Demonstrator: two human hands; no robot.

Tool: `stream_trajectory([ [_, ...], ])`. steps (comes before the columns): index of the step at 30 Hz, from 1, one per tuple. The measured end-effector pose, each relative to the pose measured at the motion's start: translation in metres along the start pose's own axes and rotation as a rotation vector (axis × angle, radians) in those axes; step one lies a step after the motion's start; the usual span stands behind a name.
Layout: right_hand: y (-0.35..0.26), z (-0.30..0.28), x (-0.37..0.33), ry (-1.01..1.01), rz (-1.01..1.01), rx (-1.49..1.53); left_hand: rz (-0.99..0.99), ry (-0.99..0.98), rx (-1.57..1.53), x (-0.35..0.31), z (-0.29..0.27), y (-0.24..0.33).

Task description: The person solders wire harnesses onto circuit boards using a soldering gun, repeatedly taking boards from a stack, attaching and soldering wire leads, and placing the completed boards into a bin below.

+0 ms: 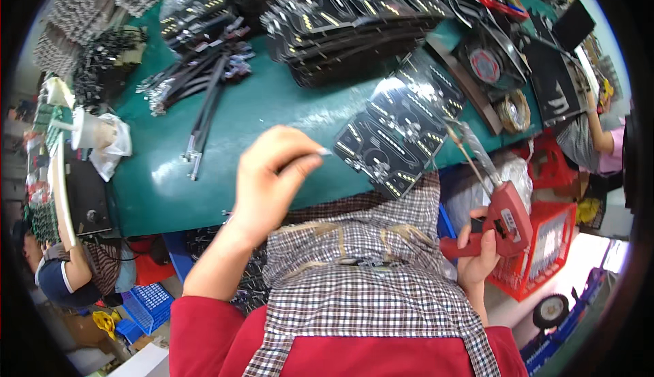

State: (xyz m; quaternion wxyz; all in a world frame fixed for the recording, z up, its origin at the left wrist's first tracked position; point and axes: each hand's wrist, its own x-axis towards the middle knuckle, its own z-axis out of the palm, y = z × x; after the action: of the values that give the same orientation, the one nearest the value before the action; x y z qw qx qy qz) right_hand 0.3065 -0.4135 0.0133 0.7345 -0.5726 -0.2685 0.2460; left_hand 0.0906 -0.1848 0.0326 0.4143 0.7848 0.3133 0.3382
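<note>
My left hand (272,173) hovers over the green table, thumb and forefinger pinched together. A small whitish piece (325,151) shows at the fingertips, too small to name. Off the table's front edge, my right hand (480,254) is wrapped round the handle of a red soldering gun (507,220). Its long tip and feed tube point up toward the boards. Between the hands lies a panel of black circuit boards (388,152) with small yellowish and silver parts; its near corner reaches over the table edge onto my checked apron (381,302).
Tall stacks of black boards (354,23) fill the back of the green table (286,104). Bundled black cables (211,77) lie left. A fan (485,65) and a solder wire roll (512,113) stand right, above a red crate (545,247). Other people sit at both sides.
</note>
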Motion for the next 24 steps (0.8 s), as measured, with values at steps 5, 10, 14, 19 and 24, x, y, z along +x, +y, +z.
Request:
stream_trajectory([
  [5,0.002,-0.010,-0.006,-0.153,0.129,-0.038,-0.167,0.026,-0.050,-0.034,0.062,-0.005],
  [10,-0.002,-0.020,-0.014,-0.246,0.288,-0.017,0.093,0.181,0.174,-0.053,0.075,-0.023],
  [14,-0.001,-0.019,-0.015,-0.300,0.358,-0.060,0.116,0.097,0.200,-0.055,0.082,-0.022],
  [19,-0.001,-0.016,-0.012,-0.274,0.362,-0.023,-0.235,0.205,-0.621,-0.060,0.073,-0.020],
  [24,0.004,-0.013,-0.007,-0.260,0.331,-0.026,-0.212,0.283,-0.867,-0.059,0.055,-0.029],
])
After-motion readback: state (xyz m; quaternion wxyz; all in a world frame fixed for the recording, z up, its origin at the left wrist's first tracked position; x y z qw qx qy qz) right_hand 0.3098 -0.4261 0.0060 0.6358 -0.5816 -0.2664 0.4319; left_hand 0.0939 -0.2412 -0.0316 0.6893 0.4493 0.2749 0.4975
